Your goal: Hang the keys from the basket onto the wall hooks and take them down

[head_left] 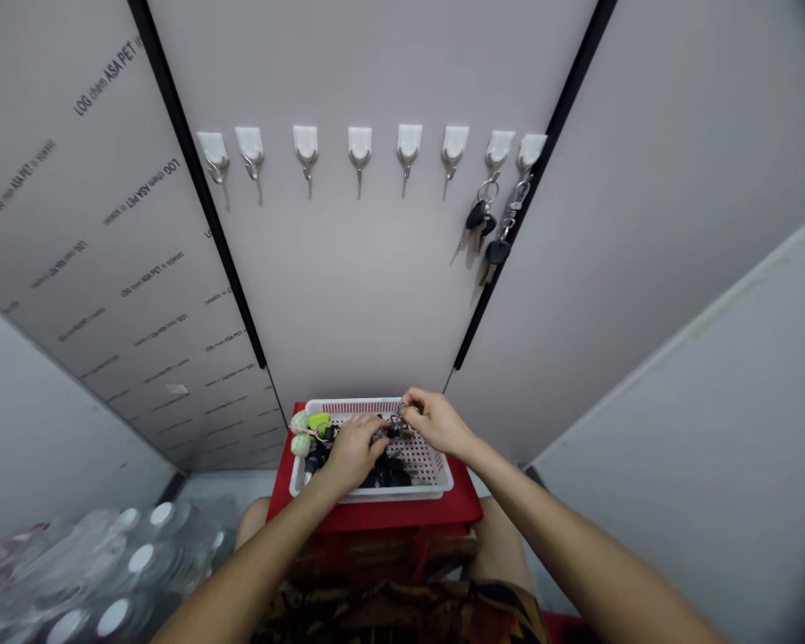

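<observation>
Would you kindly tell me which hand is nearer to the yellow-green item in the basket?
Left: the left hand is right of the yellow-green item; the right hand is farther right.

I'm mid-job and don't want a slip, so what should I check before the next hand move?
1. White perforated plastic basket resting on flat red surface: ok.
2. Grip of right bare hand on small silvery metal piece: cannot tell, too small.
3. Left bare hand over the basket: ok.
4. Pale-green round charms fully inside basket: not ok, overlapping its left rim.
5. Black-headed metal keys hanging from the two rightmost white wall hooks: ok.
</observation>
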A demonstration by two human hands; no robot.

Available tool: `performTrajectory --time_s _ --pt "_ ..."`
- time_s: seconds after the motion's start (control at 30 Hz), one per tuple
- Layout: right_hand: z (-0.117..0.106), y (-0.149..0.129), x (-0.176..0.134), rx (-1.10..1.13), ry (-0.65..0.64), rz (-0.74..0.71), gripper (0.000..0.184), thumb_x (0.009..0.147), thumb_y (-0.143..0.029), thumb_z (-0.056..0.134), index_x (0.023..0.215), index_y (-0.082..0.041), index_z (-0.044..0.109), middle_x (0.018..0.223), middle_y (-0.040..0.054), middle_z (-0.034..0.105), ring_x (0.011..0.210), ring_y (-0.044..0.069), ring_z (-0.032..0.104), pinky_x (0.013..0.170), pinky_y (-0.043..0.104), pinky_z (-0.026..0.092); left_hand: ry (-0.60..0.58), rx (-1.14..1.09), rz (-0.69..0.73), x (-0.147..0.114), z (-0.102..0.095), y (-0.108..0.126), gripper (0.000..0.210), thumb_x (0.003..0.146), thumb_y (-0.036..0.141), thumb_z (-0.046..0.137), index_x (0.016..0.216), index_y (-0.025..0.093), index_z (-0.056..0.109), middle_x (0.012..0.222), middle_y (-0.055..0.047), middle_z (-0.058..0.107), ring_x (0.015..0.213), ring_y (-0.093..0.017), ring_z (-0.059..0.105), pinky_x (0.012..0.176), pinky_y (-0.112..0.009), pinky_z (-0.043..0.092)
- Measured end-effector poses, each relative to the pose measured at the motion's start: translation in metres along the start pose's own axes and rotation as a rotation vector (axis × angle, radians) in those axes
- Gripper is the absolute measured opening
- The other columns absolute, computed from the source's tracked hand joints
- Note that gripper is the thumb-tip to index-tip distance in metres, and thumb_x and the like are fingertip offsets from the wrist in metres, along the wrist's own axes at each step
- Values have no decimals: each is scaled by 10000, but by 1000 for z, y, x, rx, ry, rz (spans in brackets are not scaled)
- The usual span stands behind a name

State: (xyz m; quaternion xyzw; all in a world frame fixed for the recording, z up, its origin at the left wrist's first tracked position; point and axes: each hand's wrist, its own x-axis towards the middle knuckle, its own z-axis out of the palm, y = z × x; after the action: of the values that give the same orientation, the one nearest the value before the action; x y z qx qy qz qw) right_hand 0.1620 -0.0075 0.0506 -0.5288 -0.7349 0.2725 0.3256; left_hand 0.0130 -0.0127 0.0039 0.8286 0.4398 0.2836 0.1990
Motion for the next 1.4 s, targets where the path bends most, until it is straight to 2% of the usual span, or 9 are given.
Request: performTrajectory --time_s 0.2,0.33,0.47,0.67,0.87,1.03,1.13,1.27,1.4 --pt "-2 -4 2 617 -40 262 101 619 -254 416 603 -168 364 498 -51 476 453 74 473 479 225 386 56 -273 -81 11 -1 14 197 654 226 434 817 174 531 822 -30 555 785 -136 478 728 -267 360" --pt "-6 -14 2 796 -47 265 109 599 -234 456 588 -164 373 490 -58 481 451 70 485 503 233 398 68 -607 -203 26 -6 22 259 647 198 414 880 130 503 822 -45 564 726 -108 499 678 -222 380" --pt "-14 -20 2 864 -60 217 96 598 -216 462 582 -161 384 483 -57 483 457 71 484 507 231 385 -32 -715 -215 37 -16 30 162 622 202 427 667 111 554 633 -9 563 609 -91 480 610 -197 368" --pt "-37 -17 2 635 61 151 97 605 -222 462 555 -140 447 497 -31 503 470 60 440 502 204 345 47 -634 -274 51 -40 31 180 613 272 440 608 115 527 482 43 450 457 -57 382 476 -177 318" --pt "-45 -18 9 388 180 49 187 594 -266 498 734 -147 536 694 13 560 638 99 484 624 244 373 66 -357 -73 64 -70 50 181 624 260 422 586 134 547 559 18 508 552 -82 437 535 -186 336" --pt "-54 -37 26 422 187 -22 143 624 -275 466 620 -137 501 489 -25 498 463 70 450 488 215 384 115 -297 -5 87 -87 67 190 636 251 405 587 131 543 555 11 520 550 -86 449 532 -190 350" --pt "-75 -60 44 511 289 -58 135 617 -269 471 601 -135 475 460 -35 487 428 64 456 468 213 398 253 -348 33 107 -100 82 166 643 233 398 643 127 526 582 8 524 551 -80 457 539 -188 368" --pt "-111 -97 73 623 461 -108 93 598 -226 489 603 -136 464 448 -41 488 416 64 476 460 215 427 518 -296 165 127 -120 105 204 649 175 398 829 148 489 781 -18 531 690 -90 484 630 -204 396" --pt "-138 -125 100 652 608 -118 34 611 -165 466 591 -140 456 441 -41 486 413 65 488 437 206 439 579 -129 332 144 -132 120 328 639 99 390 954 172 447 990 -35 476 900 -119 437 802 -252 346"
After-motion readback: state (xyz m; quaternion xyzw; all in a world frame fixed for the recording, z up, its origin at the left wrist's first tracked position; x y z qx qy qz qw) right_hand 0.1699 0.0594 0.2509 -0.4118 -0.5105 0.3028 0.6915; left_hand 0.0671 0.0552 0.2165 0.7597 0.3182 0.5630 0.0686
